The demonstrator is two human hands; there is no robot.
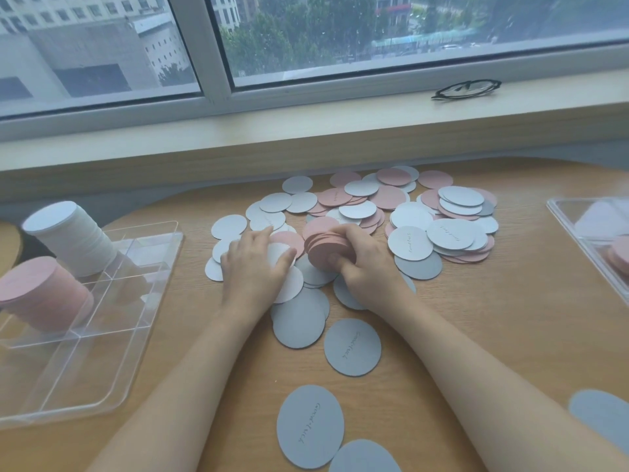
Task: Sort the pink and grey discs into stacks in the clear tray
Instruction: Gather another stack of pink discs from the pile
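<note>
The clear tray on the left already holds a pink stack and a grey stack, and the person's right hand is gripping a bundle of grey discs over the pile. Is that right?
Not quite. The bundle in the right hand is pink, not grey, as the head view shows. The rest holds: the clear tray on the left holds a pink stack and a grey stack, and the hand grips its bundle over the pile.

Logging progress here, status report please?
Right hand grips pink discs. Left hand flat on grey disc. Two stacks in clear tray. Nothing blocking.
</note>
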